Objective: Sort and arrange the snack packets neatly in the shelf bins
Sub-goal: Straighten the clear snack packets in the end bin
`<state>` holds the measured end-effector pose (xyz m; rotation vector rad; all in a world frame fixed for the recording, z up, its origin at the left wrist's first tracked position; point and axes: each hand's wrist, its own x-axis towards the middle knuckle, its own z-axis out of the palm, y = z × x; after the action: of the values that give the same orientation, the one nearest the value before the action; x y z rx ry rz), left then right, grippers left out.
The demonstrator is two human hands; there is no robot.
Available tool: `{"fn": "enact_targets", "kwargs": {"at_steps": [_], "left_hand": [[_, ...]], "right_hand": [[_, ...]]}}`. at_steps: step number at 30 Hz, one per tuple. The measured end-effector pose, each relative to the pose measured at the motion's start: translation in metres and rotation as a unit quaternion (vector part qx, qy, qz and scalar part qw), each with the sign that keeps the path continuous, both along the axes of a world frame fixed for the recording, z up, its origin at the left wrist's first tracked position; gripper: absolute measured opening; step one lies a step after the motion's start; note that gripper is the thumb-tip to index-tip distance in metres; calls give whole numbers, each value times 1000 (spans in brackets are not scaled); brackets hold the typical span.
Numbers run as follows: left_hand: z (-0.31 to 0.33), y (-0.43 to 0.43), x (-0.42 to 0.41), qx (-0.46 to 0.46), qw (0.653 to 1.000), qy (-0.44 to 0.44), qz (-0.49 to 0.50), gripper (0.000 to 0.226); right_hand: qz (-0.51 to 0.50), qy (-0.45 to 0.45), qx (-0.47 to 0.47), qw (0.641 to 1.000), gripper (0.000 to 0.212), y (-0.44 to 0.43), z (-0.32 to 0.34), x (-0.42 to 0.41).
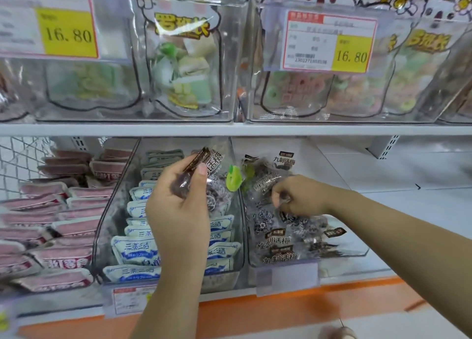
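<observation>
My left hand (178,206) grips a small stack of clear plum packets (208,160) with dark labels, raised above the middle clear bin (236,211). That bin holds several white-and-blue packets (135,249). My right hand (298,198) reaches into the right clear bin (357,253) and pinches a clear packet (283,200) among a loose heap of dark plum packets (278,239). A green clip (233,179) sits on the wall between the two bins.
Pink packets (58,226) are stacked at the left beside a wire basket (15,160). Bare white shelf (408,175) lies to the right of the bins. The upper shelf carries clear bins of bagged sweets (184,78) with price tags (329,42). Orange shelf edge (255,310) runs below.
</observation>
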<state>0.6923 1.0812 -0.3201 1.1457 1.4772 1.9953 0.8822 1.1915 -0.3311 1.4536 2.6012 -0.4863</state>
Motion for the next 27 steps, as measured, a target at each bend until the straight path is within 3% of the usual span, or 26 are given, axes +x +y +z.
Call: {"fn": "enact_targets", "kwargs": {"at_steps": [2,7,12,18,23,27], "left_hand": [[-1,1,-1,-2,1000,6,3,14],[-1,2,-1,-5,1000,10,5,14],[-1,5,-1,-4,1000,-1,10,14],[0,5,-2,-5,1000,-4,12,13],[0,6,-4,-7,1000,-8,18,16],[1,5,-6,-10,1000,-16,18,19]], "right_hand": [[4,-23,-23,999,12,3,-3,0],[15,-117,14,993,43,4,-7,0],[9,-51,67,996,47,12,-8,-10],[-73,91,194,974,25,25,-8,-16],[-89,107,163,977,22,33,-9,-22],[-27,104,141,984,18,27,-12,-19]]}}
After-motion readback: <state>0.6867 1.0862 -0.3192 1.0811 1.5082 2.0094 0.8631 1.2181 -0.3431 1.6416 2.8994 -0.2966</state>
